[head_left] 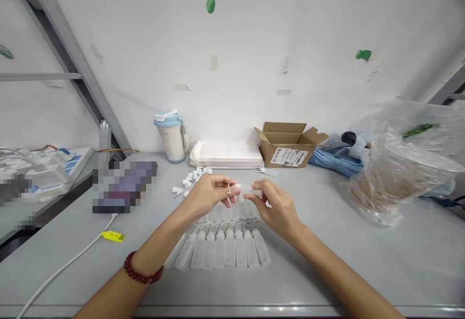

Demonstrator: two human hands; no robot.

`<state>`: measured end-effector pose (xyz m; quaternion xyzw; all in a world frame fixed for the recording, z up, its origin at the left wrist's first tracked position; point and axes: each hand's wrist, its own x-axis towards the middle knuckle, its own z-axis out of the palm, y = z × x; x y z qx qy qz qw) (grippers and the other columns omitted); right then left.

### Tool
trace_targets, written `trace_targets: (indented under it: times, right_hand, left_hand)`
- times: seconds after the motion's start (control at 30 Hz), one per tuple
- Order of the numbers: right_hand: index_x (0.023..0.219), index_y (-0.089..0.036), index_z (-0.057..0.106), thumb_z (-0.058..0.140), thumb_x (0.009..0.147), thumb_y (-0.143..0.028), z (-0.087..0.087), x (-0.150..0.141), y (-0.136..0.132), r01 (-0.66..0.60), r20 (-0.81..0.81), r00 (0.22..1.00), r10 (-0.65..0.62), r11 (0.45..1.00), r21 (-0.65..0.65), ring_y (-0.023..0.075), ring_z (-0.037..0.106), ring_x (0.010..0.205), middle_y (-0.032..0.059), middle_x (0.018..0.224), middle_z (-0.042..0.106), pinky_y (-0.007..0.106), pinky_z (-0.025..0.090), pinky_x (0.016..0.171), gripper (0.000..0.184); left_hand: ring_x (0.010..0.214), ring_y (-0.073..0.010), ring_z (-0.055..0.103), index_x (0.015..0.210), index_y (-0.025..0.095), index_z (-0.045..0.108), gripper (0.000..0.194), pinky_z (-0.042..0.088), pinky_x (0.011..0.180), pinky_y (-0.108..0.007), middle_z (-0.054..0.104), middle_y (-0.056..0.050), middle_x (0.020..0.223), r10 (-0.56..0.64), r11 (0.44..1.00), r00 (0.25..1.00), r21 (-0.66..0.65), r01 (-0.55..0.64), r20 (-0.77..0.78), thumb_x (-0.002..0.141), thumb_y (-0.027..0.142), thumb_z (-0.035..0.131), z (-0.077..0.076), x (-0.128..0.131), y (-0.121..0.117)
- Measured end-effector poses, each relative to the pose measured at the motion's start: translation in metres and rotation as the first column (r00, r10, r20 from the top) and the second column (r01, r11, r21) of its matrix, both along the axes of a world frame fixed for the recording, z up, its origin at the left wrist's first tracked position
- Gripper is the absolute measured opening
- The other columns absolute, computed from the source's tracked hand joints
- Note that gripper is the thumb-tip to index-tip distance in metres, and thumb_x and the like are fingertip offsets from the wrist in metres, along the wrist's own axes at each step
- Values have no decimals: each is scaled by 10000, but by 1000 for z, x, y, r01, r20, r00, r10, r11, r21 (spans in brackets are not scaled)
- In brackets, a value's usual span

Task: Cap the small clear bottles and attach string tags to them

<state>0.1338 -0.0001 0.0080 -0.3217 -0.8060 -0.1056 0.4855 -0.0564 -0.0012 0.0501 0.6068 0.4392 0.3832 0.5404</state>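
Above the middle of the table, my left hand (214,190) pinches the capped end of a small translucent plastic bottle (247,190), where a white loop sticks out. Its other end sits between the thumb and fingers of my right hand (274,205). Below lies a row of similar translucent bottles (220,248) with thin white loops at their necks. Behind that row more bottles (218,212) lie partly hidden under my hands. Several small white plastic pieces (192,177) are scattered just beyond my left hand.
At the back stand a cream cup with a blue lid (172,137), a stack of white envelopes (227,155) and an open cardboard box (290,147). A plastic-wrapped tub (403,173) is on the right. A blurred phone-like device (127,188) with a white cable (69,266) lies left.
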Motion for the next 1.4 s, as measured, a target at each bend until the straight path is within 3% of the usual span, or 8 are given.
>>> trace_targets:
  times: [0.33,0.57,0.73,0.83,0.97,1.17,1.3,1.4]
  right_hand:
    - [915,-197,526,546,876,-217,-2,-3,1,-6,-4,1000,6,999,32,145,598,624,76,815,649,253,475,527,49]
    - [905,-190,525,564,866,-216,-3,-2,1,-7,-27,1000,8,1000,24,129,568,580,79,813,651,246,469,513,60]
    - [906,-196,531,561,864,-228,-5,-3,2,6,-116,993,-17,996,-87,109,530,530,47,797,650,239,453,492,61]
    - [903,-196,531,567,861,-216,-5,-3,2,1,-118,993,-10,997,-77,111,547,564,63,844,653,238,460,502,59]
    - [890,-192,535,576,852,-186,-3,-4,1,-59,-95,994,54,997,-49,130,581,639,74,836,642,239,477,522,56]
    - [897,-188,542,598,835,-165,1,-4,-1,-62,-115,991,66,998,30,140,587,662,73,818,641,242,477,525,87]
    - [898,-186,559,617,828,-195,2,1,-1,-55,-120,991,56,998,16,122,568,591,61,806,664,242,480,535,91]
    - [874,-181,568,613,830,-205,4,4,-1,-69,-141,988,62,996,-48,100,531,524,45,778,665,228,465,499,68]
  left_hand:
    - [340,-85,452,621,145,605,484,359,342,-225,549,-2,491,-26,995,993,-95,15,-114,808,583,517,-6,0,1]
    - [507,-106,552,654,130,630,354,447,461,-230,618,-35,629,-61,996,998,-59,62,10,792,455,607,-4,1,0]
    - [522,-115,556,733,155,605,235,469,500,-240,596,1,597,-26,998,996,51,30,-88,743,382,666,-2,4,-2]
    - [517,-125,570,731,163,590,290,459,463,-239,612,-10,638,-40,996,988,70,50,-147,757,448,636,-2,5,-2]
    - [451,-114,529,582,157,554,479,449,471,-235,531,-9,474,-26,999,982,33,32,-187,855,538,455,-2,4,-2]
    - [414,-78,467,659,143,574,462,395,413,-214,518,9,554,-105,992,993,-75,101,-61,868,533,442,0,4,-5]
    - [438,-84,460,615,155,545,427,399,459,-215,489,26,497,-33,989,985,137,56,-167,874,484,466,-1,7,-7]
    - [523,-98,507,607,158,547,382,409,513,-208,512,22,522,57,930,964,365,44,-261,883,414,480,-1,9,-10]
